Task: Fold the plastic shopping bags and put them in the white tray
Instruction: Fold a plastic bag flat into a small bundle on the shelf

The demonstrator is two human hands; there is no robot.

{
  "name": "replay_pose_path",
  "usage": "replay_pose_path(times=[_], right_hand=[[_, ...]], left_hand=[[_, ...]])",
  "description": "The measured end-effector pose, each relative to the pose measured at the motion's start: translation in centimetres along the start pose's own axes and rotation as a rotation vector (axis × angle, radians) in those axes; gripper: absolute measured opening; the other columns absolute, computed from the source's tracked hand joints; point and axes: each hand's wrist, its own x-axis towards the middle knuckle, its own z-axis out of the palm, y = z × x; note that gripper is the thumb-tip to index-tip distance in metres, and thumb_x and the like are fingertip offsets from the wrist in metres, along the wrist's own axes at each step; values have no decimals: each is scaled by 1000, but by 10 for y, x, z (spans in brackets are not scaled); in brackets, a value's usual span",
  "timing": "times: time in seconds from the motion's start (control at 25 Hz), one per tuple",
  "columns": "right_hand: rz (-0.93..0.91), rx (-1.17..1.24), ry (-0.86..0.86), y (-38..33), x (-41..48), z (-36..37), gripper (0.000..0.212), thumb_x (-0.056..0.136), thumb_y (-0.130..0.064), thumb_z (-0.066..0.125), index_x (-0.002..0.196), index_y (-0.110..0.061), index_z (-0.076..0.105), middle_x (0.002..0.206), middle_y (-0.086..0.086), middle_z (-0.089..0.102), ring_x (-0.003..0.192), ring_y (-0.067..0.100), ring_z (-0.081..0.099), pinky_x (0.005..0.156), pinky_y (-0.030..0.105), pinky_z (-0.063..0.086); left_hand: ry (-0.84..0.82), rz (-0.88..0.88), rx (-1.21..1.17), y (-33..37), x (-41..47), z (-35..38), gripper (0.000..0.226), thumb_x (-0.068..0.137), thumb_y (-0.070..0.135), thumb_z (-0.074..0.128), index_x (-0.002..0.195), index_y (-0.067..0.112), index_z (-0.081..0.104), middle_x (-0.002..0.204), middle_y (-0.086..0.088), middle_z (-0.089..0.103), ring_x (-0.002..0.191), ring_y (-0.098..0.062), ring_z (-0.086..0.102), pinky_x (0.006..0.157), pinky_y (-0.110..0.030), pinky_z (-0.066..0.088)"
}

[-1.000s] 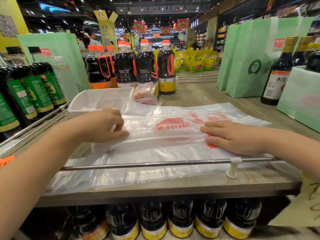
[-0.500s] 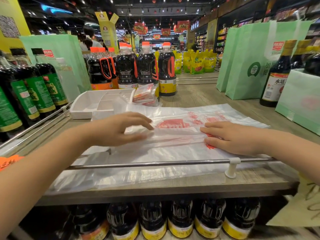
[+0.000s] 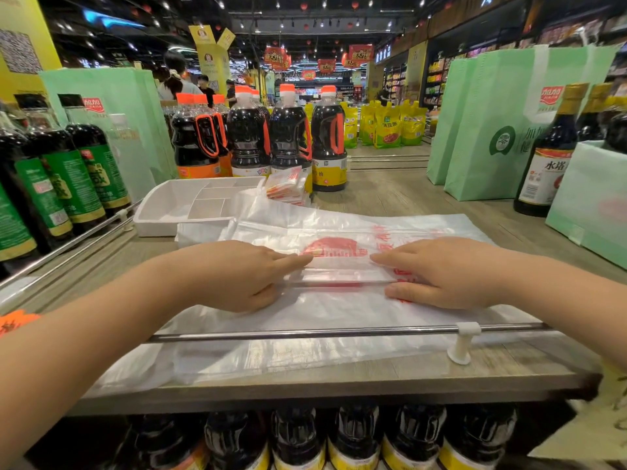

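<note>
At centre frame, the left hand (image 3: 234,276) and right hand (image 3: 451,273) press the plastic bag (image 3: 339,317) flat, fingers straight and together. The slick film could slip and unfold. The white tray (image 3: 169,205) sits upper left.

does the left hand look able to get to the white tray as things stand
Probably yes: the white tray lies ahead and left of the left hand, with open shelf between; bottles stand beyond it, not in the path. The hand presses the plastic bag.
</note>
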Motion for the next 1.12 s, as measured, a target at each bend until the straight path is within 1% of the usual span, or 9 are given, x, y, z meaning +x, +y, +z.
replay_pose_path(times=[0.2,0.28,0.4,0.52,0.64,0.8,0.96,1.04,1.12], right_hand=[[-38,-103,112,-2,6,0,54,101,-59,21,152,-40,24,135,-9,59,116,17,57,98,35,45],[-3,-60,115,1,7,2,47,103,-53,26,148,-41,33,137,-12,58,119,15,56,100,33,43],[33,21,113,5,0,2,44,104,-50,28,146,-43,40,142,-19,52,126,8,51,102,24,38],[22,87,114,9,-13,3,43,101,-54,30,142,-47,42,139,-28,48,126,-1,47,101,19,36],[47,144,106,10,-21,5,44,98,-59,33,140,-51,44,136,-35,47,123,-8,45,102,15,34],[84,137,124,12,-25,-2,36,99,-58,36,130,-52,52,118,-33,60,102,-8,54,82,13,39],[129,-5,371,17,-21,-8,53,87,-69,28,120,-42,59,82,-21,67,63,0,49,55,25,36],[136,-28,469,18,-17,-12,60,84,-72,30,121,-35,60,78,-20,67,63,5,52,52,24,36],[210,-41,458,19,-11,-16,61,85,-73,30,129,-37,51,92,-18,66,73,9,59,58,27,45]], left_hand=[[42,-44,51,-3,9,2,60,103,42,26,157,37,1,143,4,51,115,-21,58,94,-39,50],[75,-57,60,-3,12,5,58,103,39,28,157,37,7,133,4,57,107,-20,60,88,-37,51],[115,-89,-40,-7,7,3,48,104,37,32,152,42,29,131,9,60,109,-15,60,87,-31,49],[121,-56,-240,-15,-7,3,48,98,54,29,143,46,45,133,20,60,114,-5,59,96,-31,48],[86,-49,-387,-19,-14,6,52,94,62,31,141,47,49,133,27,59,116,4,57,100,-28,47],[150,-86,-478,-23,-17,2,35,97,50,43,122,36,64,106,22,69,93,1,63,84,-25,49],[327,-190,-570,-28,-16,-5,30,91,49,52,113,32,64,85,27,72,80,7,66,76,-15,48],[356,-235,-632,-30,-13,-7,22,93,43,57,111,31,62,77,22,72,68,0,69,75,-23,51],[356,-294,-564,-34,-11,-7,23,92,47,58,112,36,59,73,20,70,60,-2,67,67,-27,49]])
